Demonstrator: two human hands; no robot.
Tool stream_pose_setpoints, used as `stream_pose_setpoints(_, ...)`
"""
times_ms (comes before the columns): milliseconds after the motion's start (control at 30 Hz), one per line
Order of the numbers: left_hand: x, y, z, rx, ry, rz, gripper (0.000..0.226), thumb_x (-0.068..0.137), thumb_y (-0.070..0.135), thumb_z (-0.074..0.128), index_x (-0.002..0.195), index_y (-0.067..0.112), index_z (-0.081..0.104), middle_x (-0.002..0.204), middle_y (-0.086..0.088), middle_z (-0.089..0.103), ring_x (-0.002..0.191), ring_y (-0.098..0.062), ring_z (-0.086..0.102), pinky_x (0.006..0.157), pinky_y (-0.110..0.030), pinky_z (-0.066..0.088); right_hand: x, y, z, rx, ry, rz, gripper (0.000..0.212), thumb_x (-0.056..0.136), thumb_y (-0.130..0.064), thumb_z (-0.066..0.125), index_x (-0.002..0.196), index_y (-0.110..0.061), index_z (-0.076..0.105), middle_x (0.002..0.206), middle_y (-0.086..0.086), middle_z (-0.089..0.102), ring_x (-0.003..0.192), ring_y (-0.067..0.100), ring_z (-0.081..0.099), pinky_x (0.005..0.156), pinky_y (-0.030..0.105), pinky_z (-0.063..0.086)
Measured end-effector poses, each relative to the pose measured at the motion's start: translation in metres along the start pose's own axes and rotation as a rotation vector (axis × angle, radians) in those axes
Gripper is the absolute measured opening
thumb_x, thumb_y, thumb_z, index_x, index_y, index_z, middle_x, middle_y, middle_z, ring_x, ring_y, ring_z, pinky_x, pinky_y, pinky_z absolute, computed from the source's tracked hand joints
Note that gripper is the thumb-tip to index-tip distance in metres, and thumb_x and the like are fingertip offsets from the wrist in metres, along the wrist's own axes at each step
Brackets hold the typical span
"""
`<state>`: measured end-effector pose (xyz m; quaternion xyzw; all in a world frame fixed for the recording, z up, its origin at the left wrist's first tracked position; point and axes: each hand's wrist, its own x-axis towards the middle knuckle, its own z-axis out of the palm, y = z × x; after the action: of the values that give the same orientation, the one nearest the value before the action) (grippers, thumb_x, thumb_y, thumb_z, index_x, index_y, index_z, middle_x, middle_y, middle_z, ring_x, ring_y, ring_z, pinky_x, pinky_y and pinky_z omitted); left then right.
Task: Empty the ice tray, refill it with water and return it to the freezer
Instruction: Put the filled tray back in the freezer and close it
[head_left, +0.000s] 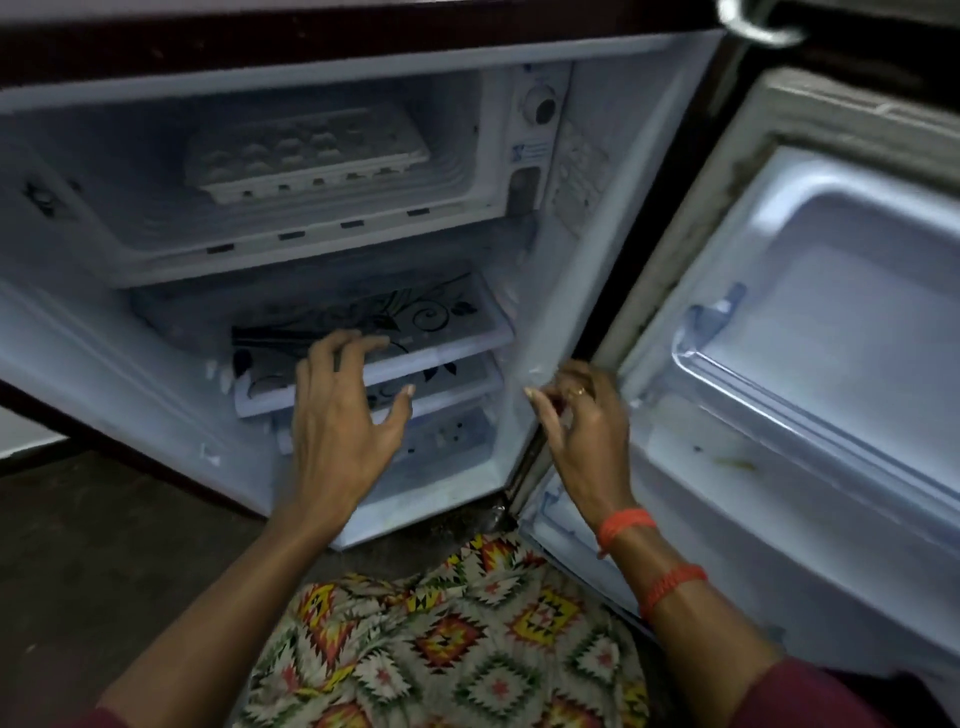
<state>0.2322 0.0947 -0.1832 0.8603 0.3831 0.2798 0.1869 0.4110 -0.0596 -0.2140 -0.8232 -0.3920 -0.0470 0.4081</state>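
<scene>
Two hands reaching before open fridge. Left hand (337, 415) spreading fingers at front edge of patterned shelf (441, 317). Right hand (587, 421) hanging near cabinet edge, fingers loosely bent, gripping nothing. Ice tray (306, 150) lying inside freezer compartment (156, 223), well above both hands.

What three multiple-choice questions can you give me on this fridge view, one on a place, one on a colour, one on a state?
1. Where is the ice tray? A. on the door shelf B. in the freezer compartment C. on the floor
2. What colour are the bands on the right wrist? A. blue B. green C. orange
3. What does the left hand hold? A. nothing B. the ice tray C. a cup
Answers: B, the tray lies on the top compartment's floor; C, both bands are orange; A, its fingers are spread and empty.
</scene>
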Motion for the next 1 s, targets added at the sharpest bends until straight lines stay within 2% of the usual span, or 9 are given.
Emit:
stream_pose_setpoints(100,-0.021,0.026,0.013,-0.055,-0.070,0.028,0.046,0.088,0.025,0.075,0.129,0.010,0.059,0.131,-0.016,0.052,0.124,-0.035,0.049,0.101,-0.042,0.042,-0.033,0.018,-0.032,-0.059,-0.003,0.016,0.023,0.090,-0.024,0.075,0.085,-0.001,0.071,0.107,0.012,0.064,0.091,0.021,0.065,0.084,0.019,0.046)
stream_pose_setpoints(233,-0.042,0.072,0.027,-0.147,-0.130,0.097,0.044,0.090,0.029,0.073,0.128,0.013,0.058,0.131,-0.011,0.053,0.124,-0.031,0.049,0.098,-0.037,0.043,-0.067,0.041,-0.079,-0.102,0.081,0.068,0.018,0.089,-0.022,0.075,0.087,-0.004,0.073,0.108,0.010,0.064,0.098,0.014,0.062,0.087,0.011,0.043)
stream_pose_setpoints(333,-0.053,0.112,0.032,-0.187,-0.166,0.160,0.045,0.090,0.030,0.074,0.129,0.014,0.058,0.131,-0.010,0.052,0.123,-0.029,0.050,0.097,-0.036,0.043,-0.090,0.055,-0.115,-0.145,0.161,0.085,0.019,0.088,-0.022,0.077,0.087,-0.004,0.073,0.107,0.010,0.065,0.097,0.013,0.061,0.087,0.012,0.044)
stream_pose_setpoints(433,-0.063,0.158,0.032,-0.236,-0.159,0.255,0.044,0.091,0.029,0.073,0.130,0.013,0.059,0.131,-0.012,0.054,0.123,-0.028,0.050,0.099,-0.032,0.042,-0.112,0.067,-0.150,-0.194,0.239,0.057,0.021,0.090,-0.027,0.075,0.085,-0.006,0.074,0.101,0.008,0.067,0.092,0.018,0.066,0.083,0.028,0.054)
stream_pose_setpoints(533,-0.071,0.212,0.026,-0.302,-0.094,0.383,0.040,0.093,0.028,0.071,0.127,0.010,0.061,0.125,-0.012,0.058,0.118,-0.028,0.054,0.101,-0.023,0.036,-0.134,0.079,-0.190,-0.285,0.325,0.059,0.025,0.093,-0.034,0.071,0.083,-0.012,0.075,0.094,0.004,0.070,0.088,0.022,0.067,0.074,0.040,0.053)
stream_pose_setpoints(633,-0.078,0.266,0.016,-0.359,0.017,0.493,0.033,0.095,0.027,0.068,0.121,0.007,0.065,0.114,-0.012,0.063,0.106,-0.027,0.056,0.093,-0.034,0.046,-0.156,0.089,-0.225,-0.351,0.402,0.096,0.023,0.094,-0.035,0.070,0.083,-0.015,0.074,0.092,0.000,0.071,0.084,0.020,0.066,0.073,0.038,0.052)
stream_pose_setpoints(733,-0.084,0.320,0.005,-0.416,0.088,0.601,0.029,0.097,0.026,0.066,0.117,0.004,0.067,0.110,-0.013,0.065,0.102,-0.028,0.057,0.085,-0.045,0.048,-0.177,0.102,-0.258,-0.373,0.468,0.173,0.024,0.097,-0.036,0.066,0.083,-0.017,0.073,0.090,-0.003,0.071,0.083,0.018,0.066,0.074,0.036,0.052)
stream_pose_setpoints(833,-0.085,0.372,-0.005,-0.445,0.102,0.700,0.031,0.097,0.028,0.064,0.117,0.004,0.068,0.115,-0.015,0.064,0.108,-0.031,0.057,0.089,-0.043,0.046,-0.193,0.113,-0.287,-0.345,0.527,0.301,0.027,0.099,-0.038,0.060,0.085,-0.018,0.073,0.088,-0.002,0.071,0.080,0.020,0.067,0.073,0.037,0.054)
stream_pose_setpoints(1000,-0.085,0.458,-0.014,-0.429,0.042,0.856,0.039,0.099,0.037,0.060,0.124,0.008,0.067,0.128,-0.013,0.062,0.121,-0.030,0.055,0.102,-0.040,0.043,-0.209,0.127,-0.331,-0.292,0.625,0.493,0.025,0.097,-0.040,0.055,0.094,-0.021,0.071,0.089,-0.001,0.072,0.081,0.018,0.066,0.072,0.029,0.047)
